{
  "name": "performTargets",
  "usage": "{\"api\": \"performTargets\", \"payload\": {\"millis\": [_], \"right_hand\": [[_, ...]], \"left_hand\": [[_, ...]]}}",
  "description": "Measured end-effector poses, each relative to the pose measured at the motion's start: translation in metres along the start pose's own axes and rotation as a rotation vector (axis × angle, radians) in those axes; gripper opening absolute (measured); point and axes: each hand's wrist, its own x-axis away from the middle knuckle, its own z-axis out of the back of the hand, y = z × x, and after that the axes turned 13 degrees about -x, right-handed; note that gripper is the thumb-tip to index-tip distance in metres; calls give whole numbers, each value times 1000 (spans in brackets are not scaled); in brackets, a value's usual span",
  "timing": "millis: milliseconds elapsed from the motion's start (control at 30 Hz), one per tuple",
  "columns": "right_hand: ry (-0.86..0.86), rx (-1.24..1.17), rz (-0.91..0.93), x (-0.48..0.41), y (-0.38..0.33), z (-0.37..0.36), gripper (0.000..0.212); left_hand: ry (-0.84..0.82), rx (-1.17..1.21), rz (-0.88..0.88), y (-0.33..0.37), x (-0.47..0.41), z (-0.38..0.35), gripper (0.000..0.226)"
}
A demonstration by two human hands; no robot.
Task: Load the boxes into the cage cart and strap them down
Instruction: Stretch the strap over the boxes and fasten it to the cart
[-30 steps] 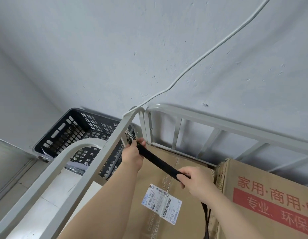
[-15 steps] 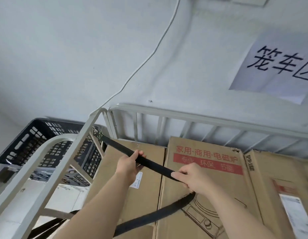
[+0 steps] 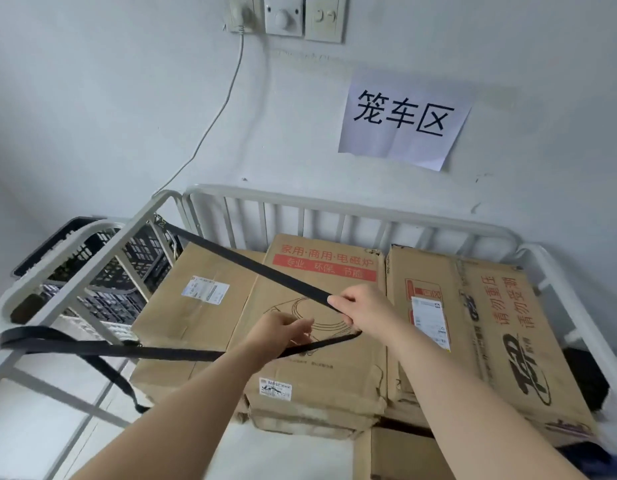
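Note:
Three cardboard boxes lie side by side in the grey cage cart (image 3: 352,207): a plain one on the left (image 3: 182,317), a middle one with red print (image 3: 317,271), a right one with red characters (image 3: 487,320). A black strap (image 3: 251,263) runs from a hook at the cart's back left corner across the boxes to my right hand (image 3: 364,311), which pinches it. There it folds back and runs left over the cart's side rail. My left hand (image 3: 283,332) holds this lower run over the middle box.
A black slotted plastic crate (image 3: 103,271) stands outside the cart's left rail. A white cable hangs from wall sockets (image 3: 283,17) down to the cart corner. A paper sign (image 3: 404,119) is on the wall. Another box edge (image 3: 400,455) shows at bottom.
My head has turned right and up, bringing the whole cart and the sign into view. My hands slid along the strap away from the hook, rightward across the boxes; my left hand switched to the lower run.

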Motion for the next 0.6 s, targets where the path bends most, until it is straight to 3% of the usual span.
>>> {"api": "performTargets", "payload": {"millis": [200,300,400,500,600], "right_hand": [[7,61,42,45,14,29,37],[-15,96,83,50,5,27,40],[-65,114,113,51,-7,10,37],[-90,199,147,51,-16,-3,35],[-107,217,142,52,-17,-4,37]], "left_hand": [[137,-520,84,-35,72,-15,56],[200,-803,109,-69,98,8,47],[275,-553,178,-80,117,21,42],[389,-262,133,-56,128,10,47],[379,-118,73,-28,136,-13,46]]}}
